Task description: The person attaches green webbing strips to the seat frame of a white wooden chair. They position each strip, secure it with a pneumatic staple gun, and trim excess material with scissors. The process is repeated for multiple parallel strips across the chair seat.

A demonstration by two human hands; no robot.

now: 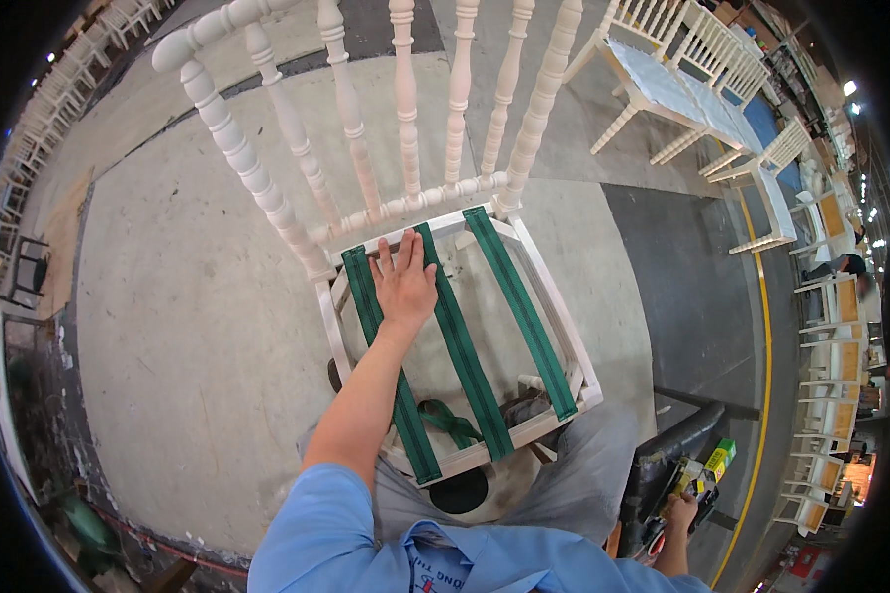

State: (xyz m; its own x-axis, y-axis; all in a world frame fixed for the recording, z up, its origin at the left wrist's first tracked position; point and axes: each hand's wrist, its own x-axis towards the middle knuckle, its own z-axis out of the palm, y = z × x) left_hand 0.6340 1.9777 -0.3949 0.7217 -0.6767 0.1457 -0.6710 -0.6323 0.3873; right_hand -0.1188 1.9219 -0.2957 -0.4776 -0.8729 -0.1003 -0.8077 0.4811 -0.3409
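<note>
A white wooden chair frame (572, 326) with turned back spindles (406, 99) stands before me, its seat open. Three green webbing straps run from its back rail to its front rail: a left strap (398, 395), a middle strap (463, 346) and a right strap (520, 306). My left hand (405, 285) lies with fingers spread at the back rail, between the left and middle straps. Away to the right, my right hand (679, 509) is closed at a tool-like object on a dark bench; what it grips is partly hidden.
A green and yellow box (720, 459) lies beside my right hand on the dark bench (677, 435). Loose green webbing (449, 423) shows below the seat frame. White chairs (677, 94) stand at the upper right, with a person (845, 265) farther off at the right.
</note>
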